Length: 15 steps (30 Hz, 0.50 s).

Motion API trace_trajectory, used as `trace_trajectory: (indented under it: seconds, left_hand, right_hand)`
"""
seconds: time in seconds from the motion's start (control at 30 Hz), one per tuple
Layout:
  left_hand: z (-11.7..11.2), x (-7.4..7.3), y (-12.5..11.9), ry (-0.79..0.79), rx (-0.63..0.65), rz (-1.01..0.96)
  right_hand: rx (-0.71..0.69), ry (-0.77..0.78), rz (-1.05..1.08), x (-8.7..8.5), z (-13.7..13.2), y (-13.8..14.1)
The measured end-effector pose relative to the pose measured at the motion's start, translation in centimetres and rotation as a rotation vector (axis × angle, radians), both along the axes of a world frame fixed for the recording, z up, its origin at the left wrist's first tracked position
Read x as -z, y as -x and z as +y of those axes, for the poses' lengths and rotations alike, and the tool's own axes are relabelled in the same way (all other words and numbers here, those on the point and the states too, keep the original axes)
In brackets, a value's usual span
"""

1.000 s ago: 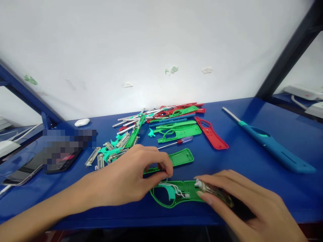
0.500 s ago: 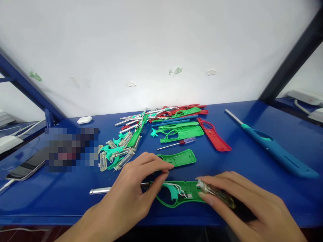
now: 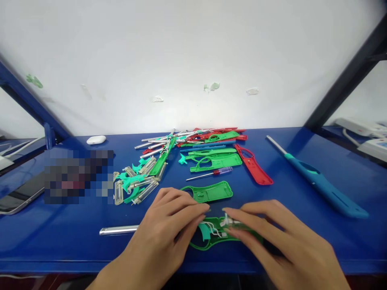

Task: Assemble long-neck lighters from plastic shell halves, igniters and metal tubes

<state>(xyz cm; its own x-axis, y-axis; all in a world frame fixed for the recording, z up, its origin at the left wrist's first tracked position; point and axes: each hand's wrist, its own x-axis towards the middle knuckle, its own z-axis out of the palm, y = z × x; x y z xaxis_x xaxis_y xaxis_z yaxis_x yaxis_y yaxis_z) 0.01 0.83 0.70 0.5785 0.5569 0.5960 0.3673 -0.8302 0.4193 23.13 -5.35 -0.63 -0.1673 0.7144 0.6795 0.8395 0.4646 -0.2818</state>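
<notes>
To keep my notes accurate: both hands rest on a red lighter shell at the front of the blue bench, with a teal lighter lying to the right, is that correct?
Not quite: in the head view the lighter shell under the left hand and right hand is green, not red. It is at the front of the blue bench, with the teal lighter to the right.

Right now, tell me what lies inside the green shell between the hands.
Visible inside the green shell: white wires, a teal trigger and a clear tank held by the right hand. The left hand and right hand cover both its ends.
</notes>
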Motion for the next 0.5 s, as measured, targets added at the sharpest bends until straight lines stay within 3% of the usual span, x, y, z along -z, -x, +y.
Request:
trace_trajectory:
  seconds: [0.5]
  left_hand:
    - [-0.16,-0.03,-0.08,-0.003,0.0,-0.022]
  right_hand:
    - [-0.044,0.045,0.049,0.3,0.52,0.91]
